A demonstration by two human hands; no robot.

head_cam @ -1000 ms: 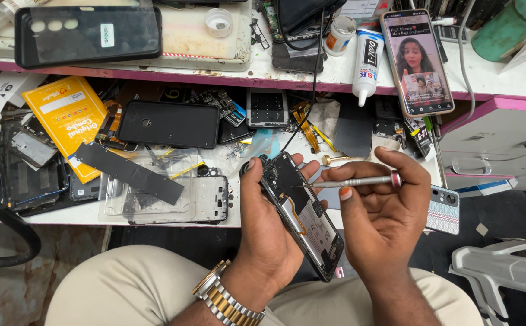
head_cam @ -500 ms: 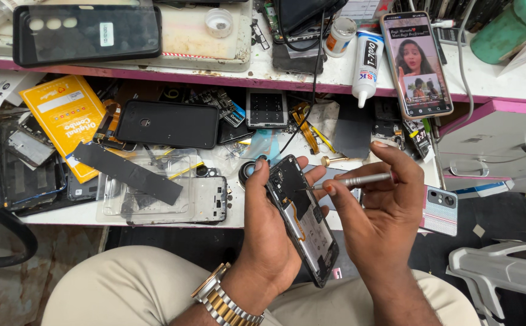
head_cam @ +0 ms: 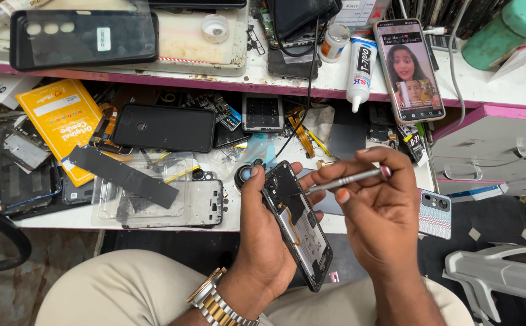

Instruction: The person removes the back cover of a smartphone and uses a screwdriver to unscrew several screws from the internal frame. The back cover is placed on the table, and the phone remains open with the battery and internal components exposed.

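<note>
My left hand (head_cam: 263,241) grips an opened black phone (head_cam: 296,223) with its back cover off, the inner board and battery showing. The phone is tilted, top end up near my thumb. My right hand (head_cam: 377,211) pinches a slim silver screwdriver (head_cam: 347,179) with a red cap, held almost level. Its tip touches the upper part of the phone's board. A metal watch (head_cam: 212,299) sits on my left wrist.
The cluttered white bench (head_cam: 227,220) carries a black phone back cover (head_cam: 163,128), a yellow packet (head_cam: 61,124), a clear phone frame (head_cam: 172,202) and loose parts. On the upper shelf stand a lit phone playing a video (head_cam: 409,69), a white glue bottle (head_cam: 361,69) and a dark phone case (head_cam: 82,37).
My right hand has swung the screwdriver from pointing right, clear of the phone, down to the left so its tip now meets the board. The left hand tilted the phone slightly.
</note>
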